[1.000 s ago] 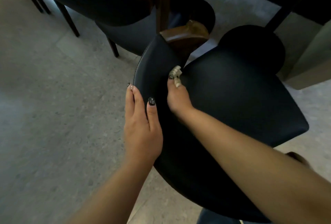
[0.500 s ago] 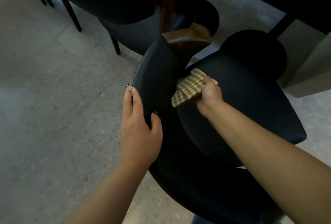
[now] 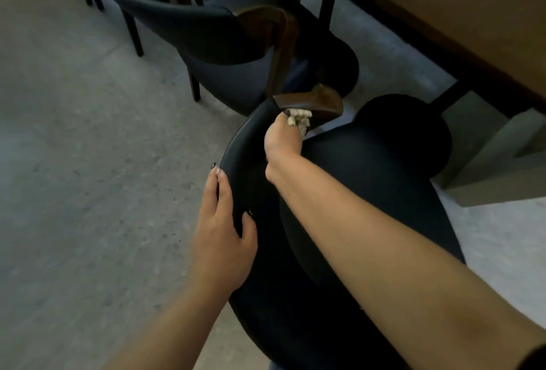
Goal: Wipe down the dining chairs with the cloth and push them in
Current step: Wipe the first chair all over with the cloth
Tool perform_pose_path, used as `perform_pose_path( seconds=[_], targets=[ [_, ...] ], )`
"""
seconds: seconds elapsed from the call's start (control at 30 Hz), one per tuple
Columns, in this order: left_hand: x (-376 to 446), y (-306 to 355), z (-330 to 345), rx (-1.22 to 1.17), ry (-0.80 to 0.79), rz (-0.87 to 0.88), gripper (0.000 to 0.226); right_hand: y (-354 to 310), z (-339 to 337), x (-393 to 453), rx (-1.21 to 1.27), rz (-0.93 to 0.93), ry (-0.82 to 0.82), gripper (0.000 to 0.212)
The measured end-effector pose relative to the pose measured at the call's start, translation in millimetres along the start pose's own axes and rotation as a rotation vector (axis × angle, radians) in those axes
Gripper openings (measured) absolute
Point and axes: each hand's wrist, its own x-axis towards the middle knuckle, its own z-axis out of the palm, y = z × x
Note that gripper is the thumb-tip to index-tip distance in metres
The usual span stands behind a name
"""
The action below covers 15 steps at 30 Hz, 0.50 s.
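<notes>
With the right hand (image 3: 282, 140) pinching the bunched cloth (image 3: 300, 119) against the chair (image 3: 369, 180) armrest and the left hand (image 3: 223, 230) gripping its backrest, the small wad could slip free.

The left hand (image 3: 223, 236) grips the curved back edge of the near dark dining chair (image 3: 369, 186), thumb inside the backrest. The right hand (image 3: 282, 140) pinches a bunched checked cloth (image 3: 300, 118) against the underside of the chair's wooden armrest end (image 3: 313, 102). A second dark chair (image 3: 189, 27) stands just beyond, beside the wooden counter (image 3: 461, 6) on the grey floor (image 3: 74, 148).
</notes>
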Motion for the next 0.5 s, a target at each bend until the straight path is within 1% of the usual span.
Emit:
perform_pose_path(
  seconds=[0.03, 0.1, 0.17, 0.27, 0.33, 0.47, 0.5],
  targets=[
    [0, -1, 0, 0.001, -0.002, 0.004, 0.078, -1, 0, -9, -0.022, -0.023, -0.013, 0.091],
    [0, -2, 1, -0.002, -0.006, 0.018, 0.077, -3, 0, -25, -0.076, -0.077, -0.032, 0.087],
    [1, -5, 3, -0.018, -0.014, 0.028, 0.076, -9, -4, -44, -0.113, -0.157, -0.057, 0.077],
    [3, -9, 7, -0.103, 0.004, 0.043, 0.068, -3, -15, -59, -0.072, -0.284, -0.133, 0.056],
    [4, -9, 6, -0.192, 0.001, 0.024, 0.060, 3, -25, -64, -0.040, -0.257, -0.180, 0.052],
    [3, -14, 5, -0.403, -0.009, 0.019, 0.067, 16, -32, -89, -0.113, -0.256, -0.193, 0.046],
    [4, -15, 6, -0.448, -0.014, 0.012, 0.065, 20, -33, -97, -0.118, -0.262, -0.200, 0.045]
  ],
)
